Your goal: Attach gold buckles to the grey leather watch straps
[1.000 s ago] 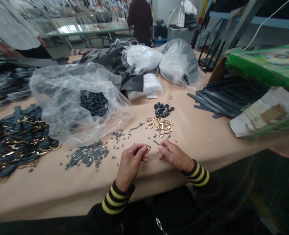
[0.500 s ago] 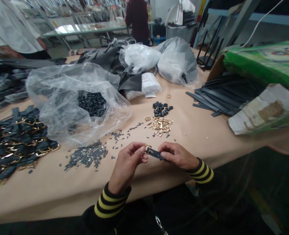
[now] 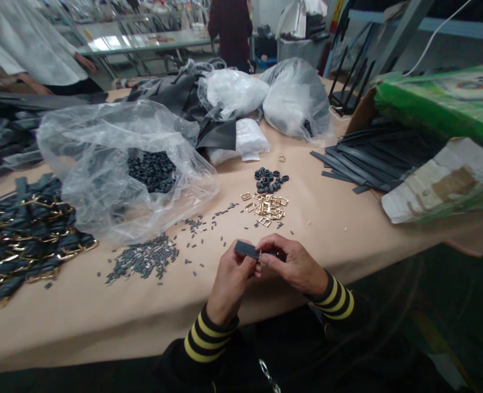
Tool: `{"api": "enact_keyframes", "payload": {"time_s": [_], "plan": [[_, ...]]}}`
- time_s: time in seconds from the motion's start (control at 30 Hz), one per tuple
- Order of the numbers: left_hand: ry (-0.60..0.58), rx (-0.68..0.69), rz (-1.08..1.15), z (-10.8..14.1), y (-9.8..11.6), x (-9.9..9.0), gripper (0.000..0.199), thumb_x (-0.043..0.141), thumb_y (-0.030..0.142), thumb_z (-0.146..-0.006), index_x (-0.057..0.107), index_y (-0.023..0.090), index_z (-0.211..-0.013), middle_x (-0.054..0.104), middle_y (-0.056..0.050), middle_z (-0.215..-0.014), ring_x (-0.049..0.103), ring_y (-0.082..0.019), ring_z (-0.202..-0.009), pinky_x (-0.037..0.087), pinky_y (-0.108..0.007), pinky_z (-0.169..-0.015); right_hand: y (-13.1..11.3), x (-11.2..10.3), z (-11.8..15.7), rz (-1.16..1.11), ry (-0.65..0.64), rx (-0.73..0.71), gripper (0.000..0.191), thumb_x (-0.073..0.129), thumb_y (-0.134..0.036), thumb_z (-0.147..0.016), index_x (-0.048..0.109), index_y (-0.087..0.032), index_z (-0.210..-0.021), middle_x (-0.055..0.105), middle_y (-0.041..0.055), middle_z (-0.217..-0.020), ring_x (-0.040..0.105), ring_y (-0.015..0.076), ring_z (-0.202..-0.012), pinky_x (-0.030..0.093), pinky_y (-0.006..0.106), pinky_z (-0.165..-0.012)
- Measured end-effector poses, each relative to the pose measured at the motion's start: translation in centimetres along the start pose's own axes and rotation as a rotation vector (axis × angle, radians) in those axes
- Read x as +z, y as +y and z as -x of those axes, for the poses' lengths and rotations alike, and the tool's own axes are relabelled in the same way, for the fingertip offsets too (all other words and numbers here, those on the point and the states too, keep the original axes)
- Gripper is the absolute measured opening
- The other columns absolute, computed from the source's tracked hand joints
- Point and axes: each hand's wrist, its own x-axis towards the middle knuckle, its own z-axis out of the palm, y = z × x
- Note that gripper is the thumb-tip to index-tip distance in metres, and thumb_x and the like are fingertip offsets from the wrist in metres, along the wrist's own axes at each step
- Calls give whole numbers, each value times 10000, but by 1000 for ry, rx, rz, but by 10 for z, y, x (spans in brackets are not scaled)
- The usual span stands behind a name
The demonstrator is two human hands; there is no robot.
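Over the table's near edge, my left hand (image 3: 233,277) and my right hand (image 3: 293,263) are closed on one dark strap (image 3: 246,249). A flat end of the strap sticks out above my left fingers. The buckle on it is mostly covered by my right fingers; only a small glint shows. Just beyond my hands lies a heap of gold buckles (image 3: 266,206), with a small pile of black loops (image 3: 269,179) behind it. Many short dark pieces (image 3: 143,259) are scattered on the table to the left of my hands.
A clear plastic bag (image 3: 102,142) holds more black loops. Finished-looking straps with gold buckles (image 3: 24,234) are piled at left. A green box (image 3: 441,103) with dark strips (image 3: 364,158) stands at right. White bags (image 3: 233,93) lie behind; two people are beyond the table (image 3: 331,218).
My left hand has moved right, closer to my right hand. The strap has been turned, so its flat end now points left and the gold buckle is mostly hidden by my fingers.
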Motion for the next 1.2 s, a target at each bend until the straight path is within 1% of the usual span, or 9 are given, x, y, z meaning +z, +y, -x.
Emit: {"api": "enact_keyframes", "payload": {"time_s": [0.1, 0.2, 0.43, 0.73, 0.87, 0.93, 1.03, 1.1, 1.2], "plan": [[-18, 35, -140, 4, 3, -4, 134, 634, 243, -728, 583, 145, -805, 590, 13, -706, 553, -86, -622, 477, -194, -581, -1, -3, 0, 146, 51, 3, 66, 535, -176, -801, 585, -167, -842, 591, -1, -754, 538, 110, -692, 415, 231, -668], [-40, 10, -117, 7, 6, -5, 167, 604, 266, -755, 625, 135, -856, 617, -32, -844, 572, -137, -809, 496, -244, -708, -2, -5, 0, 196, 56, 4, 61, 535, -184, -802, 588, -162, -823, 571, -16, -708, 502, 96, -637, 396, 212, -618], [109, 15, 56, 6, 0, 0, 163, 611, 275, -747, 614, 112, -758, 613, -17, -722, 568, -104, -675, 484, -227, -645, -6, -5, 0, 233, 23, 26, 60, 518, -190, -810, 564, -152, -807, 552, -20, -705, 494, 87, -635, 389, 204, -612], [106, 142, -295, 6, -2, 0, 162, 614, 297, -743, 610, 138, -772, 629, 0, -708, 567, -114, -679, 451, -219, -653, -7, -3, -1, 265, 39, 104, 38, 530, -161, -783, 561, -156, -760, 576, -18, -675, 502, 94, -622, 388, 217, -602], [151, 188, -435, 5, -3, 2, 167, 604, 295, -748, 594, 128, -756, 614, -6, -677, 556, -120, -646, 440, -226, -625, -5, 1, -1, 200, 91, 134, 17, 540, -149, -765, 527, -160, -762, 572, -19, -672, 518, 93, -608, 398, 218, -585], [141, 167, -380, 3, -5, 2, 187, 589, 307, -759, 591, 121, -775, 615, -18, -701, 564, -128, -664, 448, -239, -640, -4, -1, -1, 67, 68, 168, 67, 546, -149, -759, 505, -161, -811, 578, -13, -712, 552, 97, -634, 423, 220, -600], [61, 83, -152, 1, -7, 0, 211, 581, 315, -764, 581, 109, -815, 614, -32, -762, 577, -135, -706, 470, -266, -689, -3, -5, -1, -107, -2, 207, 117, 558, -152, -751, 486, -160, -843, 580, -5, -755, 587, 107, -675, 448, 227, -619], [31, 49, -49, 0, -8, -1, 202, 594, 299, -757, 569, 109, -818, 600, -23, -767, 574, -124, -704, 478, -265, -699, -2, -7, -1, -134, -10, 211, 112, 567, -157, -747, 482, -162, -820, 572, -8, -740, 589, 110, -669, 447, 229, -610], [58, 68, -8, 1, -11, 2, 176, 606, 276, -749, 540, 129, -820, 574, 0, -756, 563, -111, -701, 484, -254, -689, 2, -5, -1, -123, 10, 221, 122, 577, -161, -740, 466, -165, -789, 558, -16, -710, 579, 108, -644, 438, 227, -591]]}}
